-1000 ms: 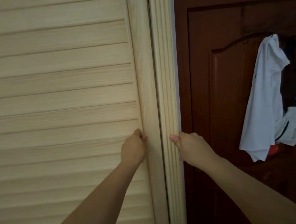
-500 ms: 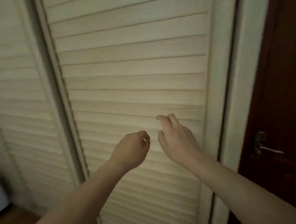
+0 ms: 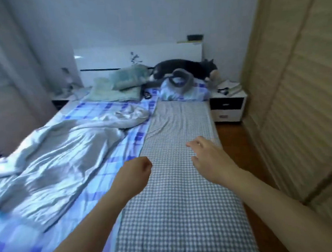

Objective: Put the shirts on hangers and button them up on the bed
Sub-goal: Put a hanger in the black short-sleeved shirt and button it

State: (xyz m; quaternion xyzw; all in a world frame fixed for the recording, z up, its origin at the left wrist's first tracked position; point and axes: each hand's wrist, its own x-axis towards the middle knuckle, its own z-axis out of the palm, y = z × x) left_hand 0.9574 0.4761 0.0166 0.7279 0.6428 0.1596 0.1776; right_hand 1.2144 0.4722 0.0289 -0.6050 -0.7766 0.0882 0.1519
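Hands now hover over the bed (image 3: pixel 177 194), wardrobe door behind: left hand (image 3: pixel 134 176) clenched, right hand (image 3: pixel 210 158) released.

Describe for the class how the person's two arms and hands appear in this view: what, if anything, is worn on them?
Both arms are bare as far as the picture shows: no sleeves or gloves in view. No watch or bracelet shows on either wrist. The left hand carries nothing visible on it. The right hand shows a small pale glint on one finger, possibly a ring, but the picture is too blurred to be sure.

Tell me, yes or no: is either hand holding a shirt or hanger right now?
No. The left hand is curled on nothing and the right hand hangs loose above the checked blanket.
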